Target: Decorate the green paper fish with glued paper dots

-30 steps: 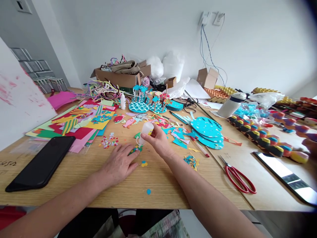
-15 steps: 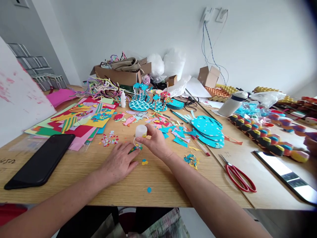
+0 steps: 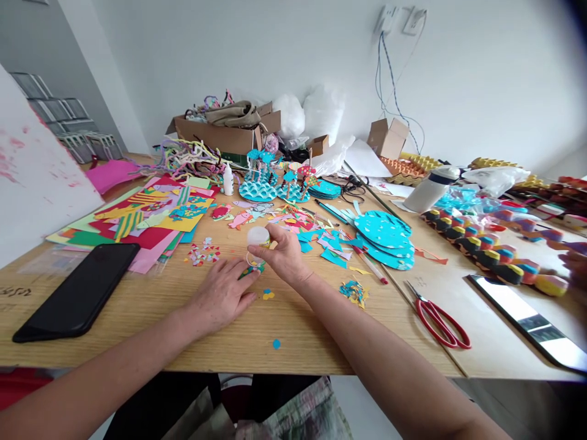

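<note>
My right hand (image 3: 285, 255) is closed round a small translucent plastic bottle (image 3: 258, 236) with a yellowish label. The bottle is held bottom up, and a thin pale loop hangs at its lower end. Right below it, a small green paper cutout (image 3: 254, 269) lies on the table, partly covered by fingers. My left hand (image 3: 222, 293) rests on the wood, its fingertips pinning the cutout at its edge. Small blue and yellow paper dots (image 3: 268, 294) lie just in front of the hands, with a single blue dot (image 3: 276, 344) nearer the table edge.
Red-handled scissors (image 3: 443, 324) and a tablet-like device (image 3: 527, 321) lie at right, a black phone (image 3: 76, 293) at left. Coloured paper sheets (image 3: 151, 235), paper scraps (image 3: 332, 250) and spotted blue discs (image 3: 383, 235) surround the hands. A white bottle (image 3: 431, 190) leans farther back.
The view has shifted slightly. Both hands keep nearly the same pose over the green cutout, with the small bottle still held bottom up.
</note>
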Demonstrator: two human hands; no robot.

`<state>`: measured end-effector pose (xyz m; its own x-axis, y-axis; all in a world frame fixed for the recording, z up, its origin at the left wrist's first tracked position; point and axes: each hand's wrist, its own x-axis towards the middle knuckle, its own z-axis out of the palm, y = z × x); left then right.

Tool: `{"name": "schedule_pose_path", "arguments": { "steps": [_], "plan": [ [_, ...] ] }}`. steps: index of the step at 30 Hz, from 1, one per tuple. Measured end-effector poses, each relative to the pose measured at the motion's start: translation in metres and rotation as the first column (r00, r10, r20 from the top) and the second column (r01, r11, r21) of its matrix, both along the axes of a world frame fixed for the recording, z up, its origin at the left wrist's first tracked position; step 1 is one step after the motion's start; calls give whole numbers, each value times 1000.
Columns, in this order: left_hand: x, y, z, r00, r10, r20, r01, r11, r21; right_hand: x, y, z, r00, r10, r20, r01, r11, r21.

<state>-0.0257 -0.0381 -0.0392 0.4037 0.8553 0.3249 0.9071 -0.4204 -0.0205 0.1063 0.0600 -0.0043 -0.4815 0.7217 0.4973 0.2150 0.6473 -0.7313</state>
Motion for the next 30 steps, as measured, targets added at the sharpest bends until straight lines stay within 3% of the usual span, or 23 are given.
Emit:
{"name": "schedule_pose_path", "arguments": {
  "steps": [4,7,10,13,19,30],
  "plan": [
    [0,-1,2,1000,0,-3,0,1000,4,3,3,-3,1000,3,2,-3,1000,-21],
    [0,-1,3,1000,5,-2,-5,1000,-2,9,10,-9,996,-42,-83,24,979,-202],
    [0,-1,4,1000,15,8,-15,1000,-2,14,17,-13,948,-113,-298,-36,891,-453],
    [1,0,5,1000,18,22,-17,1000,-19,18,21,-14,888,-202,-414,-93,802,-590],
    [1,0,5,1000,14,26,-13,999,-33,27,34,-13,816,-321,-481,-131,707,-695],
    [-3,4,6,999,24,27,-22,998,-65,38,41,-4,683,-390,-618,-374,541,-754]
  ]
}}
